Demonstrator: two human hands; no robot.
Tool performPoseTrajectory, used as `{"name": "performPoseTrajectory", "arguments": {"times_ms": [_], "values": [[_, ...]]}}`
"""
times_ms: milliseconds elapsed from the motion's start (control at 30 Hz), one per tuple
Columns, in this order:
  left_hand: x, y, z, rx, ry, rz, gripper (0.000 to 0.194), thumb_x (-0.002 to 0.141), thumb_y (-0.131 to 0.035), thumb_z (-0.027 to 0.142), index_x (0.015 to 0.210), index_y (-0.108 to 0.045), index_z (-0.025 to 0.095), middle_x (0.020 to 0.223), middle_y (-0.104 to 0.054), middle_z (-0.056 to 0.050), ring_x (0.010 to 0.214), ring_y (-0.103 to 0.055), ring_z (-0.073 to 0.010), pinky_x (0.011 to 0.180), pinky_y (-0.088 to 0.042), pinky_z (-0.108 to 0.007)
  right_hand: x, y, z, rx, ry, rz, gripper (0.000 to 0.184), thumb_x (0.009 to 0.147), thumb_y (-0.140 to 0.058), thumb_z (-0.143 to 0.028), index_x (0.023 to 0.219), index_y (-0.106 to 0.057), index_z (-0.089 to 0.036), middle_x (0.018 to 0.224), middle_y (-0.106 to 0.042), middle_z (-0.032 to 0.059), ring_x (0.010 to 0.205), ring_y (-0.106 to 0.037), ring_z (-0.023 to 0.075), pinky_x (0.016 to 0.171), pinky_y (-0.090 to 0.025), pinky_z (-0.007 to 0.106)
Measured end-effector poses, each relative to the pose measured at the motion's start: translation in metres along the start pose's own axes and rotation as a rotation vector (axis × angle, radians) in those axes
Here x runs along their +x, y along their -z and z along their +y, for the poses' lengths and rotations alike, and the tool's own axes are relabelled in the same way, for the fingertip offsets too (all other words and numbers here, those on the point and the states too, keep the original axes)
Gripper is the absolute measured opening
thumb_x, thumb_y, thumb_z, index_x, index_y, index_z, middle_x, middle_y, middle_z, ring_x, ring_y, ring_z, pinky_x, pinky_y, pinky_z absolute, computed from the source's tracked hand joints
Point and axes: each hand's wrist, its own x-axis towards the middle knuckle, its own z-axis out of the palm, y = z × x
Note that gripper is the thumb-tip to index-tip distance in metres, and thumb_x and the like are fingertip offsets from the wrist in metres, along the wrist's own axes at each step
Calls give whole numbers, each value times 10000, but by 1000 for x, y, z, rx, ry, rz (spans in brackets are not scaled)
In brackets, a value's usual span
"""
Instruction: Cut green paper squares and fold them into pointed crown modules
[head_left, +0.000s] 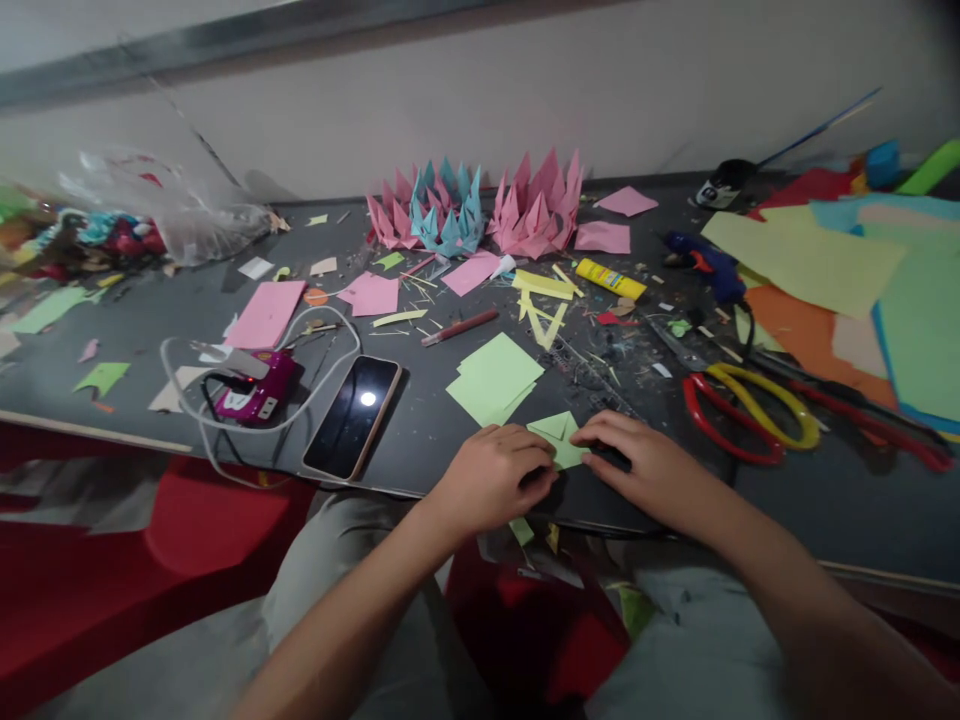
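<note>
A small folded light green paper (559, 437) lies at the near edge of the dark table (420, 420). My left hand (491, 478) rests on its left side with the fingers curled down over it. My right hand (645, 462) presses its right side with the fingers laid flat and close together. A short stack of light green paper squares (495, 378) sits just behind the folded piece.
A phone (352, 415) lies left of my hands, beside a magenta device (255, 395) with a white cable. Red-and-yellow scissors (750, 410), a blue glue gun (709, 265) and coloured sheets (862, 270) are on the right. Pink and blue folded paper crowns (480, 210), a glue stick (611, 279) and scraps lie farther back.
</note>
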Motion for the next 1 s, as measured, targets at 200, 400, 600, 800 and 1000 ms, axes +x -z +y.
{"name": "performPoseTrajectory", "arguments": {"times_ms": [200,400,600,800,1000], "values": [[6,-7,-2,15,29,78,84,831,-545,189,819,-627,172,912,-653,-5,864,-563,-149,785,-444,-285,1,-3,-1,-34,11,52,136,836,-485,-160,861,-613,-198,846,-617,47,797,-608,168,726,-490,305],[9,-7,-2,49,132,159,205,808,-590,269,988,-603,171,1080,-604,-53,1012,-525,-193,862,-436,-359,0,-6,0,-66,39,77,149,847,-479,-151,878,-619,-192,845,-606,49,786,-598,167,722,-489,314],[14,-8,-3,78,152,119,117,842,-543,213,895,-647,208,1050,-641,-22,987,-557,-190,846,-439,-371,-2,-6,-4,-97,42,132,153,848,-484,-189,831,-634,-208,824,-606,41,768,-597,169,705,-493,318],[18,-7,-1,-111,226,151,173,776,-579,92,912,-621,190,947,-646,-14,893,-584,-167,801,-463,-324,0,-12,-2,-106,-15,164,114,837,-512,-225,886,-611,-199,910,-609,58,852,-596,194,755,-490,347],[18,-7,-3,-436,310,192,299,764,-546,65,1036,-569,186,836,-622,-4,756,-590,-122,689,-477,-242,1,-10,2,41,-153,205,279,773,-564,-239,1050,-568,-206,889,-660,48,761,-619,187,680,-514,333]]}}
